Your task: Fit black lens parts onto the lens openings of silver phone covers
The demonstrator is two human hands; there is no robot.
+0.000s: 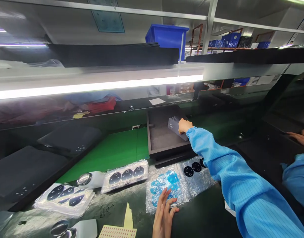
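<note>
My right hand, its fingers curled, grips the near end of a stack of thin dark grey plates. The stack stands tilted in a shallow dark tray, and the fingertips behind it are hidden. Low in the picture, my left hand has its fingers apart and holds nothing. Its fingertips lie at the lower edge of a clear plastic bag of blue round pieces. Right of that bag, another clear bag shows black round pieces, partly covered by my right sleeve.
Bagged white panels with black discs lie at left, with another bag and a white dispenser-like part. A yellow label sheet is in front. A lit shelf spans above. Another person's hand is at right.
</note>
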